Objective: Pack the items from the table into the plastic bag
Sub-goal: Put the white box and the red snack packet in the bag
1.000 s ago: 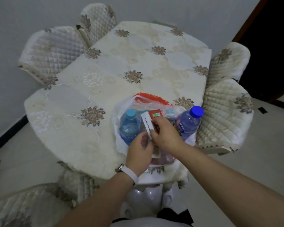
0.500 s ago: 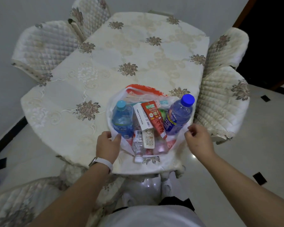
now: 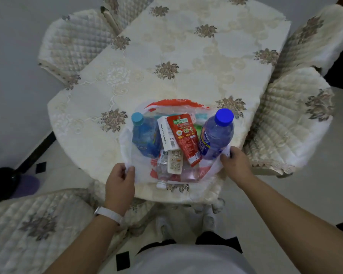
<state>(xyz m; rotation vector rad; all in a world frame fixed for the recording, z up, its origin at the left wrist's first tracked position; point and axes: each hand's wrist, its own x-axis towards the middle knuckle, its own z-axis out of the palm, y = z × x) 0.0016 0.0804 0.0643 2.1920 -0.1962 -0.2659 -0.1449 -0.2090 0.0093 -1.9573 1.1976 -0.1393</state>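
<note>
A white and red plastic bag (image 3: 174, 102) lies open at the near edge of the table (image 3: 186, 62). Inside it are a light-blue-capped water bottle (image 3: 145, 135), a white box (image 3: 166, 133), a red pouch (image 3: 186, 137), a white remote (image 3: 175, 162), a small clear bottle (image 3: 162, 175) and a blue-capped bottle (image 3: 216, 133). My left hand (image 3: 120, 180) pinches the bag's left rim. My right hand (image 3: 235, 162) grips the bag's right rim beside the blue-capped bottle.
Quilted chairs stand around the table: two at the far left (image 3: 73, 42), two at the right (image 3: 297, 119), one at the near left (image 3: 28, 230). A dark object and a purple thing (image 3: 26, 185) lie on the floor at left.
Both hands left the items in the bag's middle, moved apart and took hold of the bag's left and right rims. The box and pouch now lie uncovered in the bag.
</note>
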